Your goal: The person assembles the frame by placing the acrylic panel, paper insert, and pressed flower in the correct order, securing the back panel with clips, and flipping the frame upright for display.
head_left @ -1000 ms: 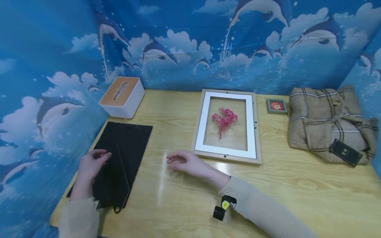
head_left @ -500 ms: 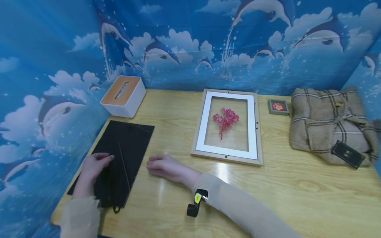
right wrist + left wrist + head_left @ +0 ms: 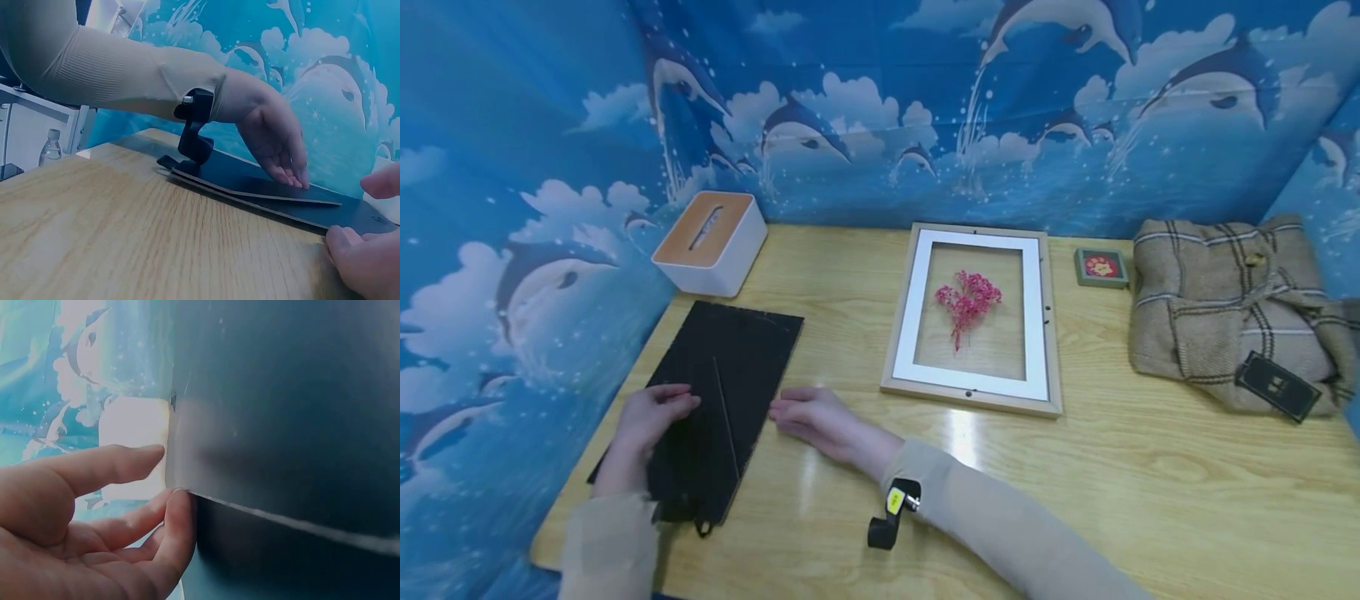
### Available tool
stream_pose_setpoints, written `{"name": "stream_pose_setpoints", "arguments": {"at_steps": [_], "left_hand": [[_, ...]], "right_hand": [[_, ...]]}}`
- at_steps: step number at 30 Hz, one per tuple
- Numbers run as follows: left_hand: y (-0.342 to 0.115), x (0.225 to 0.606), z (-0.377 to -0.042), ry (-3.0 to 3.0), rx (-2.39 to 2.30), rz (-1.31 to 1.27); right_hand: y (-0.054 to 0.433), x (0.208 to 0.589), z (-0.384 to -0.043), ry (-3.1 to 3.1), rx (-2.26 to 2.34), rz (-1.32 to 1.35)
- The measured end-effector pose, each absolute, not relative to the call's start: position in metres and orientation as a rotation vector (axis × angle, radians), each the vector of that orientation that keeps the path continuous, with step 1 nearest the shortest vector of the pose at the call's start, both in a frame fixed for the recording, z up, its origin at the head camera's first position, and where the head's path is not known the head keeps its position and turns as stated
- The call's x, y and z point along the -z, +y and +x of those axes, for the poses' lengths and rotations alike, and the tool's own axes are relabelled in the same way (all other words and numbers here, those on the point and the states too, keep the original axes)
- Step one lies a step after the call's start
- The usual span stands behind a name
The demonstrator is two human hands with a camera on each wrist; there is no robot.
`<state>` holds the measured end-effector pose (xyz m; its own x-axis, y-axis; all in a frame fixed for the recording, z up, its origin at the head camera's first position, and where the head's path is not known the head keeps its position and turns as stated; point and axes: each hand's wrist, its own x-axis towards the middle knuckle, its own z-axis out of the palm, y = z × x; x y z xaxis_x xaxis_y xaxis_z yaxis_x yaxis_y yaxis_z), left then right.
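On the left of the table lies a black picture-frame backing board [image 3: 752, 350], its easel leg [image 3: 707, 433] folded down on top and a small black loop at its near end. My left hand [image 3: 651, 421] is over the board's left part, fingertips down at it; in the left wrist view the thumb [image 3: 125, 467] stands apart from the fingers, whose tips are at a pale edge of the board. My right hand [image 3: 823, 425] rests at the board's right edge with its fingertips against it, the thumb apart in the right wrist view. The white-matted wooden frame [image 3: 891, 367] with pink dried flowers [image 3: 967, 302] lies beyond it.
A white tissue box [image 3: 722, 271] with a wooden lid stands at the back left. Right of the frame are a small green square box [image 3: 1102, 268] and a folded plaid cloth [image 3: 1187, 308] with a black tag [image 3: 1277, 386]. A dolphin-printed curtain [image 3: 865, 108] closes off the back and left.
My right hand has moved left from near the frame to the board's right edge. In the last half second the board has slid slightly right, my left hand moving along with it.
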<state>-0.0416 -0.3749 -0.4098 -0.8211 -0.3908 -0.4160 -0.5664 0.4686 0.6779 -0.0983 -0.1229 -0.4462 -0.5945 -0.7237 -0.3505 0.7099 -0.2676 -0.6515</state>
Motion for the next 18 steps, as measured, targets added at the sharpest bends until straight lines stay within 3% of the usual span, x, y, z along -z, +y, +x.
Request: {"name": "stream_pose_setpoints", "arguments": {"at_steps": [7, 18], "left_hand": [[-0.371, 0.408, -0.043, 2.482, -1.391, -0.836], [-0.358, 0.399, -0.048, 2.372, -1.574, -0.619]], "right_hand": [[-0.126, 0.445, -0.094, 1.124, 1.996, -0.027], [-0.128, 0.449, -0.100, 1.242, 2.097, 0.058]]}}
